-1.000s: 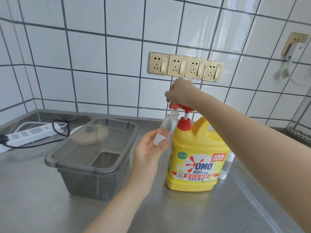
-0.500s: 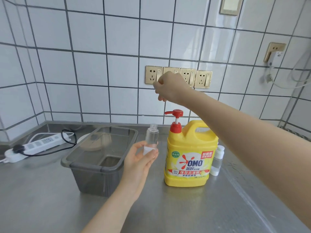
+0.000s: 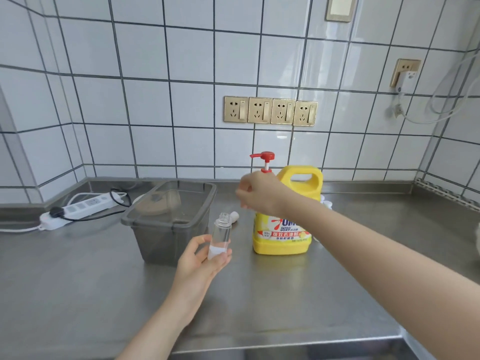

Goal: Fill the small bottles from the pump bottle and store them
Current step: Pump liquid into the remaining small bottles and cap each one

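Left hand (image 3: 201, 258) pinches an uncapped small bottle (image 3: 220, 236) upright over the bench (image 3: 78, 281), fingers clamped on its lower part; a little liquid shows at the bottom. Right hand (image 3: 257, 194) hovers in front of the yellow pump bottle (image 3: 283, 224) near the bench's back edge, fingers loosely curled, holding nothing I can make out (blurred). White cap (image 3: 233, 216) lies on the bench between the grey bin (image 3: 168, 216) and the pump bottle. Risks: open bottle tilts and spills; slippery cap fumbled or cross-threaded; right arm knocks the pump bottle.
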The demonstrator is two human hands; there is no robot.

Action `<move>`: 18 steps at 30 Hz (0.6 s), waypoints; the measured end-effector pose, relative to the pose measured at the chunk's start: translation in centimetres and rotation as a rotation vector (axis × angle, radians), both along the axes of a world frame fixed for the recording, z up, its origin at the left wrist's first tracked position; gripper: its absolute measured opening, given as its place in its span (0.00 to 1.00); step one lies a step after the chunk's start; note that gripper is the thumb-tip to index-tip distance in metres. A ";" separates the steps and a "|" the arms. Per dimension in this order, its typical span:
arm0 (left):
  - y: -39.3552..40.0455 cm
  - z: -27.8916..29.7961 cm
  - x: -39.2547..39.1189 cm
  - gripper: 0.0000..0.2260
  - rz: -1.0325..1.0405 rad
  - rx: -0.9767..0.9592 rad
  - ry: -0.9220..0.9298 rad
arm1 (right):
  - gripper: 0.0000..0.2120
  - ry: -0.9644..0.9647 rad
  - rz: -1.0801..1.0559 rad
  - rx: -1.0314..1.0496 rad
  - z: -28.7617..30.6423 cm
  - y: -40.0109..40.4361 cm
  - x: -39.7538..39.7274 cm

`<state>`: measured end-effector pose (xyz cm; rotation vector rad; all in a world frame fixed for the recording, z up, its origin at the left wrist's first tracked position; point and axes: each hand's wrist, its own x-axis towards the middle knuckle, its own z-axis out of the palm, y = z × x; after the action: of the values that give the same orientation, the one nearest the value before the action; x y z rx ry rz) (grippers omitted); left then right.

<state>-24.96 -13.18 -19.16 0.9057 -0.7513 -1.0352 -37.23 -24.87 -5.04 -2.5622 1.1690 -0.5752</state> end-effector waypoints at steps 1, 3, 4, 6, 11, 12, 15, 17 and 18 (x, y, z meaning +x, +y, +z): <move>0.3 -0.1 0.1 0.31 0.006 0.009 -0.008 | 0.11 0.021 -0.007 0.039 -1.1 -0.2 0.0; 0.6 -0.4 0.2 0.31 0.015 0.028 -0.018 | 0.11 0.069 -0.004 0.101 -2.9 -0.4 0.2; 0.6 -0.6 0.3 0.31 0.016 0.035 -0.021 | 0.11 0.092 0.002 0.120 -3.5 -0.5 0.4; 0.6 -1.0 0.4 0.31 0.014 0.041 -0.027 | 0.12 0.124 0.004 0.143 -4.8 -1.1 1.1; 0.1 -1.8 0.8 0.23 0.011 0.023 0.002 | 0.19 0.239 -0.017 0.100 -8.0 -3.8 4.2; -0.1 -2.0 1.0 0.20 0.017 0.017 0.024 | 0.20 0.260 -0.016 0.099 -8.6 -4.3 4.8; -0.2 -2.1 1.1 0.16 0.021 -0.009 0.077 | 0.20 0.331 -0.045 0.088 -10.2 -6.1 6.5; -0.2 -2.2 1.3 0.17 0.017 -0.021 0.088 | 0.23 0.356 -0.066 0.122 -11.0 -7.3 7.5; -0.2 -2.3 1.3 0.19 0.017 -0.028 0.088 | 0.25 0.361 -0.075 0.153 -11.4 -7.8 8.0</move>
<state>-23.63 -13.39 -21.43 0.8359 -0.6822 -1.0408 -29.25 -32.70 -16.41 -2.5635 1.3659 -0.0302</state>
